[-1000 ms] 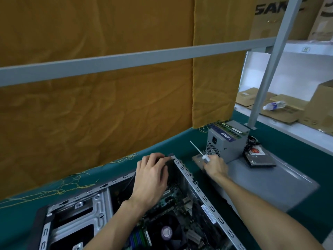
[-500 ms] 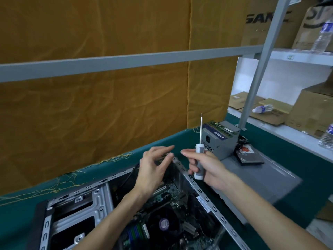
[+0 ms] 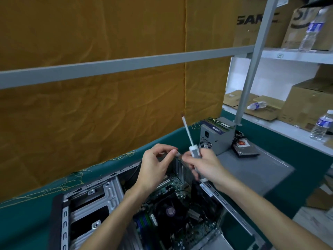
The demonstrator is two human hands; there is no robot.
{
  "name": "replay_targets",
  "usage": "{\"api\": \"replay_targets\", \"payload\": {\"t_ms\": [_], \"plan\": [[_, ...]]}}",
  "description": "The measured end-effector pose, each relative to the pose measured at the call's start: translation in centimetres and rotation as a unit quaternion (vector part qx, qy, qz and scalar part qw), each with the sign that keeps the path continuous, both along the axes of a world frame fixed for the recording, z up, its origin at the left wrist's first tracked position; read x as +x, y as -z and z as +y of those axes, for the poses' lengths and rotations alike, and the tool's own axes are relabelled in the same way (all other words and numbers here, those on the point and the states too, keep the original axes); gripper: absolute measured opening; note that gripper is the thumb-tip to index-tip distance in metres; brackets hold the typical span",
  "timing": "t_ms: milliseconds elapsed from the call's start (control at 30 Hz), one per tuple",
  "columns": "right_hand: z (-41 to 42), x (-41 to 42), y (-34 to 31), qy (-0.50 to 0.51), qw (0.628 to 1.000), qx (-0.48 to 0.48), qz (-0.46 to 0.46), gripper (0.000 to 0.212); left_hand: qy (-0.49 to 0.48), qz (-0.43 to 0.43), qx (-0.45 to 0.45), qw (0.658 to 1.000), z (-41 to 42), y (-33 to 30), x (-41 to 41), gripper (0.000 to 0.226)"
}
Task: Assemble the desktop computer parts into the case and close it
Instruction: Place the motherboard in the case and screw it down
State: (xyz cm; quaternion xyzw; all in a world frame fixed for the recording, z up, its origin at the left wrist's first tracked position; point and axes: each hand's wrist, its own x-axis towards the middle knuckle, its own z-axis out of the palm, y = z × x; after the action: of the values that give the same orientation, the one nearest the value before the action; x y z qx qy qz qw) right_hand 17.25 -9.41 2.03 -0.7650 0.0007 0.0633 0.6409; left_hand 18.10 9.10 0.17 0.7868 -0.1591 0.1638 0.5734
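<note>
cardboard box (image 3: 252, 24) — black letters "SAN", partly hidden

Left hand (image 3: 155, 166): fingers curled, thumb and forefinger pinched together; right hand (image 3: 203, 166): fingers wrapped in a fist grip; both forearms extended forward.

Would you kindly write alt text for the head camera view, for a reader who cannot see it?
Over an open computer case on a green table, a person's right hand grips a screwdriver, shaft pointing up, while the left hand pinches something small beside it. A power supply and a drive sit on a grey panel to the right.
</note>
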Motion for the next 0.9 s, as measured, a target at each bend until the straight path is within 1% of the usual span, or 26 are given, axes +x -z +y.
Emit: {"api": "replay_targets", "payload": {"t_ms": [33,67,100,167,233,267,300,367,400,433,467,533,633,733,800,900], "plan": [[-0.3,-0.4,0.1,0.027,0.987,-0.139,-0.076,0.026,-0.018,-0.008,0.05,0.999,0.4,0.1,0.2,0.006],[-0.6,-0.9,0.3,0.048,0.957,-0.254,-0.132,0.032,-0.031,-0.012,0.095,0.995,1.0,0.2,0.5,0.006],[-0.8,-1.6,0.4,0.06,0.926,-0.337,-0.161,0.035,-0.042,-0.005,0.129,0.991,1.7,0.4,0.8,0.007],[-1.1,-3.0,1.1,0.064,0.879,-0.443,-0.167,0.039,-0.056,0.026,0.188,0.98,3.2,1.0,1.6,0.008],[-1.2,-4.1,2.3,0.059,0.829,-0.533,-0.161,0.049,-0.068,0.061,0.264,0.96,4.3,1.8,2.0,0.012],[-1.2,-4.4,2.8,0.062,0.803,-0.569,-0.164,0.054,-0.073,0.074,0.29,0.951,4.7,2.0,1.9,0.012],[-1.2,-4.5,3.1,0.068,0.784,-0.594,-0.17,0.055,-0.077,0.084,0.298,0.948,5.0,2.2,1.9,0.012],[-1.0,-4.7,3.4,0.084,0.762,-0.614,-0.186,0.047,-0.079,0.103,0.273,0.953,5.4,2.1,1.7,0.016],[-0.9,-4.7,3.5,0.089,0.757,-0.617,-0.197,0.04,-0.079,0.11,0.26,0.956,5.5,2.0,1.6,0.019],[-0.9,-4.6,3.5,0.09,0.755,-0.617,-0.202,0.037,-0.08,0.11,0.253,0.958,5.5,1.9,1.4,0.021],[-0.9,-4.5,3.6,0.087,0.756,-0.617,-0.202,0.039,-0.081,0.108,0.252,0.958,5.5,1.7,1.3,0.021],[-1.0,-4.2,3.8,0.079,0.769,-0.603,-0.197,0.04,-0.08,0.109,0.246,0.96,5.3,1.4,1.1,0.021],[-1.0,-3.6,3.9,0.074,0.792,-0.575,-0.192,0.033,-0.093,0.124,0.229,0.961,5.7,1.1,0.8,0.02],[0.3,-2.5,3.9,0.048,0.802,-0.556,-0.214,0.029,-0.131,0.132,0.22,0.958,7.3,1.4,0.1,0.022],[1.7,-1.3,3.7,0.02,0.801,-0.551,-0.235,0.031,-0.165,0.138,0.223,0.951,8.8,1.4,-0.6,0.022],[4.0,0.4,3.3,-0.008,0.789,-0.553,-0.266,0.036,-0.215,0.136,0.241,0.937,10.8,1.0,-1.9,0.023]]}}
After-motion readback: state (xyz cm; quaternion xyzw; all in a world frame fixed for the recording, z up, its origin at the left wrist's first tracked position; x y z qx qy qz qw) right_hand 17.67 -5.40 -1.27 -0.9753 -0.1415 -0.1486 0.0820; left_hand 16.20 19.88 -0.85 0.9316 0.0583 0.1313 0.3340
